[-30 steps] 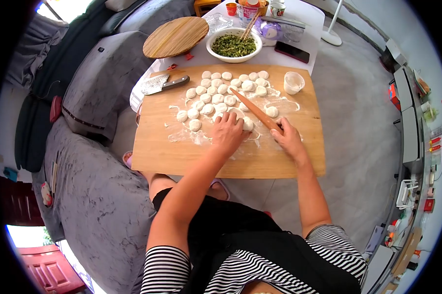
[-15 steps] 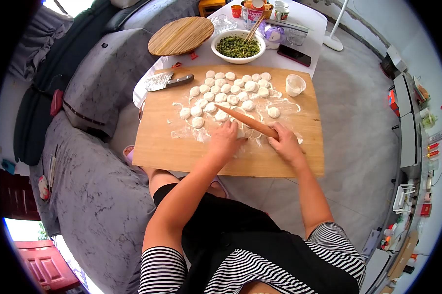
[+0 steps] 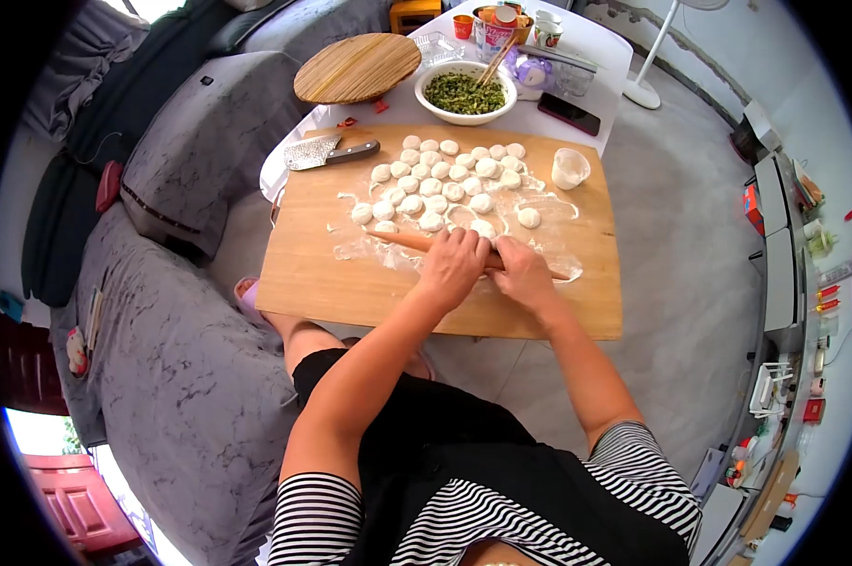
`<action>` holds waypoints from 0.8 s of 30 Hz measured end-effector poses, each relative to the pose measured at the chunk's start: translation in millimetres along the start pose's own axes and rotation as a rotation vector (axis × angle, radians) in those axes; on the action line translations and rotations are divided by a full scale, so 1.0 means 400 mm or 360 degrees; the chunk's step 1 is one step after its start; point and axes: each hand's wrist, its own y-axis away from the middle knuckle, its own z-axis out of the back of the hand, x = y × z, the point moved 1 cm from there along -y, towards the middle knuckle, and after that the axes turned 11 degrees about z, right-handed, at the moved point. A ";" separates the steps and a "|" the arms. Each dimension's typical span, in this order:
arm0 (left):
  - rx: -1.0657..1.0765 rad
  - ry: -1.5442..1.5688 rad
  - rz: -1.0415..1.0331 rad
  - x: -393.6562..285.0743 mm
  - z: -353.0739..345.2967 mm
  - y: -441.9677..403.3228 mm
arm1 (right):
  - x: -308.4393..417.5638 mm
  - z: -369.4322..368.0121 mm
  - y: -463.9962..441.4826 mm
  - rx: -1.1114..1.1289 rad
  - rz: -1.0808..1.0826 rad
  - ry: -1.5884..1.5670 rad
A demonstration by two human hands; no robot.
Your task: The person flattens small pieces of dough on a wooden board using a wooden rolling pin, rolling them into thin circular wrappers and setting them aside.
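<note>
A wooden rolling pin [image 3: 402, 240] lies slantwise low over the board, its tapered left end sticking out past my hands. My left hand [image 3: 452, 268] has its fingers curled over the middle of the pin. Close beside it, my right hand [image 3: 523, 271] is closed on the pin's right part, with the tip showing beyond. Under the hands the surface is hidden, so I cannot tell what lies beneath the pin. A floured dough disc [image 3: 483, 229] sits just beyond my fingers. Several small round dough pieces [image 3: 440, 170] are spread farther back, among loose flour.
The wooden board [image 3: 350, 292] bears a cleaver [image 3: 313, 153] at its back left and a clear cup of flour [image 3: 569, 170] at the right. Behind stand a white bowl [image 3: 464, 119] of chopped green filling with chopsticks [image 3: 498, 58], a round slatted lid [image 3: 357, 68] and a phone [image 3: 569, 113].
The rolling pin has swung from a steep slant to a flatter one, nearer me. My left hand has come onto it, and my right hand has shifted left along it.
</note>
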 end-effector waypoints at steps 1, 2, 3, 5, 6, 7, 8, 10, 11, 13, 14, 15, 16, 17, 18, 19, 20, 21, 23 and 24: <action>-0.0040 0.0004 -0.0005 0.008 0.002 -0.013 | 0.002 0.010 -0.006 0.0079 -0.0010 0.0021; -0.0051 0.0008 -0.0010 0.021 -0.001 -0.027 | 0.001 0.018 -0.014 0.0075 -0.0010 0.0033; 0.0000 -0.0011 0.0002 0.039 -0.015 -0.038 | -0.001 0.023 -0.021 0.0180 0.0004 0.0114; -0.0149 -0.0051 -0.0021 0.085 -0.041 -0.060 | -0.013 0.033 -0.041 0.0273 0.0029 0.0206; -0.0161 -0.0056 -0.0017 0.104 -0.038 -0.066 | -0.027 0.033 -0.051 0.0353 -0.0039 0.0175; -0.0116 -0.0075 0.0002 0.123 -0.033 -0.073 | -0.040 0.033 -0.062 0.0431 -0.0098 0.0146; -0.0074 -0.0094 0.0023 0.140 -0.027 -0.082 | -0.050 0.035 -0.075 0.0421 -0.0076 0.0155; -0.0121 -0.0112 0.0065 0.157 -0.014 -0.089 | -0.081 0.031 -0.099 0.0668 -0.0311 -0.0132; -0.0154 -0.0124 0.0046 0.156 -0.014 -0.088 | -0.107 0.023 -0.108 0.0659 -0.0294 -0.0129; -0.0198 -0.0134 -0.0035 0.136 -0.018 -0.088 | -0.153 0.000 -0.120 0.0834 -0.0406 -0.0742; -0.0197 -0.0135 -0.0035 0.127 -0.023 -0.090 | -0.164 -0.012 -0.120 0.0835 -0.0406 -0.0743; -0.0242 -0.0085 -0.0102 0.117 -0.032 -0.090 | -0.157 -0.014 -0.123 0.0767 -0.0331 -0.0801; -0.0287 -0.0035 -0.0167 0.110 -0.041 -0.092 | -0.151 -0.015 -0.127 0.0699 -0.0256 -0.0857; -0.0126 -0.0027 -0.0015 0.109 -0.053 -0.097 | -0.144 -0.016 -0.121 0.0704 -0.0259 -0.0858; -0.0120 -0.0020 -0.0011 0.109 -0.044 -0.096 | -0.104 0.006 -0.118 0.0599 -0.0105 -0.0382; -0.0018 0.0047 0.0058 0.111 -0.026 -0.092 | -0.076 0.022 -0.110 0.0487 0.0050 0.0090; 0.0089 0.0114 0.0124 0.115 -0.018 -0.086 | -0.068 0.027 -0.096 0.0497 0.0042 0.0082; 0.0150 0.0155 0.0187 0.123 -0.014 -0.081 | -0.064 0.035 -0.083 0.0376 0.0113 0.0142; 0.0198 0.0218 0.0176 0.144 0.004 -0.057 | -0.065 0.041 -0.059 0.0255 0.0187 0.0205; 0.0245 0.0285 0.0165 0.144 0.010 -0.043 | -0.068 0.039 -0.040 0.0177 0.0153 0.0203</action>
